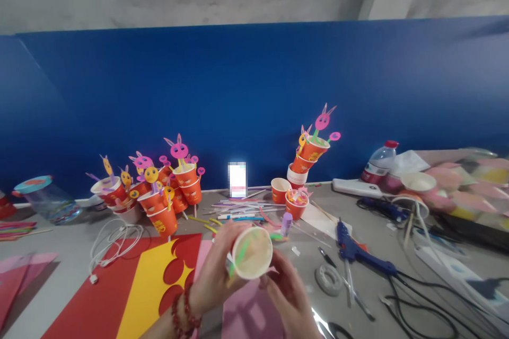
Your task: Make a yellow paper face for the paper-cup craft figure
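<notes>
A paper cup (257,255) is tilted so its pale inside faces me. My left hand (212,275) is wrapped round its left side, a beaded bracelet on the wrist. My right hand (289,292) has its fingers curled against the cup's lower right side. A green strip (240,255) shows at the cup's left, with its lower end near my left fingers; how it is fixed there is blurred. Below the hands lies pink paper (248,310). Just behind the cup stands a purple glue stick (286,225).
Red cups with pink and yellow bunny figures (159,212) stand back left. More stacked cups (306,159) are back right, near a cup of paper pieces (296,204). A blue glue gun (353,251), grey tape (329,279) and cables lie right. Cut red and yellow card (139,286) lies left.
</notes>
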Demonstrator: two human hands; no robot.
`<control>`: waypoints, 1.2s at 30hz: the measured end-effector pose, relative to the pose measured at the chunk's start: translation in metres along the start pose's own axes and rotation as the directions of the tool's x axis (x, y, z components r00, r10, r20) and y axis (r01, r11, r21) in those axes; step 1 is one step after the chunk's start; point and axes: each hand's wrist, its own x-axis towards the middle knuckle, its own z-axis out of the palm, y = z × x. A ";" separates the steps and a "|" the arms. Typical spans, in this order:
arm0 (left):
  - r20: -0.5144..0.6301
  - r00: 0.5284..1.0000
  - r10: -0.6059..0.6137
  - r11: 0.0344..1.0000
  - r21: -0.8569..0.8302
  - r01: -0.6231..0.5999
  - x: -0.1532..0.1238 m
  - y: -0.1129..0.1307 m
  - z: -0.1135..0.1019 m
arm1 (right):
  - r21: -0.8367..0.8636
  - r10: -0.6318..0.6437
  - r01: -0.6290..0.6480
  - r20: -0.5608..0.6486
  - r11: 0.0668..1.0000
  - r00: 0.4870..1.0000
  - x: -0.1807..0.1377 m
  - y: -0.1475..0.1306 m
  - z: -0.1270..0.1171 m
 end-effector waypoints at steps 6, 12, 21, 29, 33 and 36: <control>0.039 0.869 -0.492 0.634 -0.669 0.389 -0.011 -0.008 0.023 | 0.093 0.159 -0.160 0.015 0.983 0.987 0.043 0.007 0.001; 0.035 0.895 -0.444 0.693 -0.619 0.368 -0.010 -0.006 0.023 | 0.086 0.105 -0.124 0.191 0.989 0.976 0.038 0.017 0.004; 0.088 0.912 -0.401 0.661 -0.662 0.355 -0.016 -0.014 0.036 | 0.068 0.118 -0.129 0.151 0.989 0.982 0.043 0.032 0.006; 0.053 0.835 -0.547 0.506 -0.774 0.381 -0.003 -0.003 0.031 | 0.020 0.176 -0.177 0.042 0.984 0.983 0.044 0.016 0.000; 0.119 0.807 -0.578 0.434 -0.793 0.427 -0.001 -0.003 0.031 | -0.021 0.114 -0.114 -0.023 0.993 0.993 0.050 0.011 -0.004; 0.118 0.822 -0.558 0.443 -0.795 0.415 -0.003 -0.007 0.033 | -0.059 0.063 -0.062 0.016 0.996 0.998 0.050 0.012 -0.004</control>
